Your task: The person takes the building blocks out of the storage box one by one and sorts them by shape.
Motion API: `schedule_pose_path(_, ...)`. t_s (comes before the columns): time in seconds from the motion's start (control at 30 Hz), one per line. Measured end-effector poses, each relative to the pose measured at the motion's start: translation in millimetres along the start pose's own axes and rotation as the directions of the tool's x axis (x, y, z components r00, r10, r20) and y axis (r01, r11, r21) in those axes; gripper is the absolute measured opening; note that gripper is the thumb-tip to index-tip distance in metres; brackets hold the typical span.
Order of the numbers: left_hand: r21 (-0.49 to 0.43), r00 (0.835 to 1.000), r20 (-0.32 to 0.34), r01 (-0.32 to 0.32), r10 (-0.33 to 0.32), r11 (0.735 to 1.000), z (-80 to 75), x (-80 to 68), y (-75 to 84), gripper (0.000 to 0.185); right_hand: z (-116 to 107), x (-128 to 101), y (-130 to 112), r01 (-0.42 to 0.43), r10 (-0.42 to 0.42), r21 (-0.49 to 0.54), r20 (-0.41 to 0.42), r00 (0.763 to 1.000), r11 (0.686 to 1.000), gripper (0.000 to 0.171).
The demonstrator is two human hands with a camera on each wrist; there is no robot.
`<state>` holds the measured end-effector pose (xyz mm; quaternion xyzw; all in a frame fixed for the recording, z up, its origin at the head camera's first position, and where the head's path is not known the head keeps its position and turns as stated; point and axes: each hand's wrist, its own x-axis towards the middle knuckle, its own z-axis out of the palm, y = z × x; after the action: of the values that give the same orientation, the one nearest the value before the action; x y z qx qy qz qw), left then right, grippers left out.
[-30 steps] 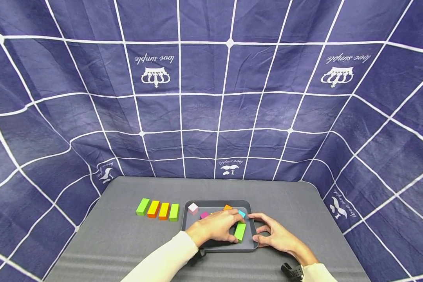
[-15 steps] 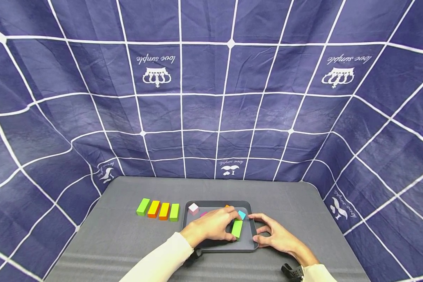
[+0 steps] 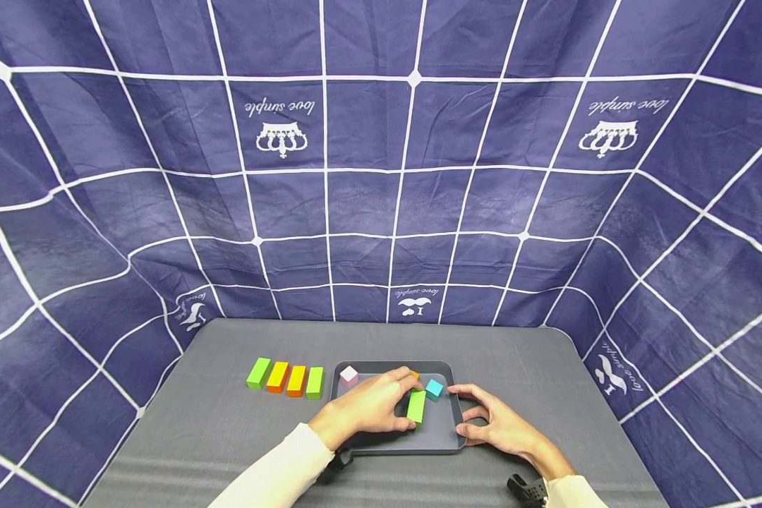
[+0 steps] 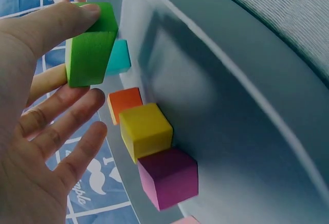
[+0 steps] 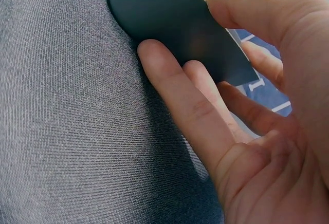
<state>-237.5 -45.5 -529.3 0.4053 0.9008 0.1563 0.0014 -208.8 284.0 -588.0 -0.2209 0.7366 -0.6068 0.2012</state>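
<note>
My left hand [image 3: 371, 402] pinches a green block [image 3: 416, 407] between thumb and fingers, over the inside of a grey tray [image 3: 413, 451]. In the left wrist view, the thumb presses one end of the green block [image 4: 92, 54], and the other fingers spread below. Inside the tray are a cyan cube [image 3: 434, 389], a pale pink cube [image 3: 349, 375], an orange block [image 4: 124, 104], a yellow cube [image 4: 146, 130] and a purple cube [image 4: 168, 178]. My right hand [image 3: 498, 423] rests its fingertips against the tray's right wall, loosely bent; the right wrist view shows the thumb at the rim.
Left of the tray, a row of loose blocks lies on the grey tabletop [image 3: 514, 353]: a green block [image 3: 258, 372], two yellow-orange blocks [image 3: 278, 377] and another green block [image 3: 314, 382]. A blue curtain [image 3: 368, 204] with white lines hangs behind and around the table.
My left hand has moved left across the tray with the green block, uncovering more of the cyan cube and covering the purple one in the head view. The right hand and tray stay put.
</note>
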Motion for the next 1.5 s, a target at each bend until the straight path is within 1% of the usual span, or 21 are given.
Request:
schedule_pose_path(0.1,-0.019,1.000,-0.012,0.008,-0.009,1.000,-3.3,-4.5,-2.3,0.061,0,0,0,-0.006,0.006,0.002,-0.005,1.000,1.000,0.079)
schedule_pose_path(0.33,-0.019,0.999,-0.050,0.020,-0.021,1.000,-7.3,-13.8,-10.1,0.060,1,-1,-1,-0.007,0.007,0.007,-0.014,1.000,1.000,0.078)
schedule_pose_path(0.7,-0.082,0.993,-0.111,0.033,-0.042,0.996,-13.1,-33.5,-23.2,0.062,0,0,2,-0.018,0.018,-0.012,-0.016,1.000,1.000,0.079)
schedule_pose_path(0.87,-0.055,0.989,-0.144,0.036,-0.044,0.998,-14.6,-43.7,-30.2,0.062,0,-1,1,-0.002,0.002,-0.015,-0.018,1.000,1.000,0.078)
schedule_pose_path(1.03,-0.059,0.987,-0.153,0.046,-0.054,0.997,-17.1,-52.5,-36.4,0.060,1,-1,0,-0.006,0.005,-0.013,-0.017,1.000,1.000,0.078)
schedule_pose_path(1.2,-0.087,0.984,-0.161,0.063,-0.077,0.994,-19.4,-59.9,-41.9,0.061,0,0,2,-0.015,0.015,-0.014,-0.014,1.000,1.000,0.077)
schedule_pose_path(1.5,-0.124,0.973,-0.202,0.090,-0.114,0.988,-26.1,-70.6,-51.1,0.062,-1,0,5,-0.010,0.010,-0.005,0.000,1.000,1.000,0.078)
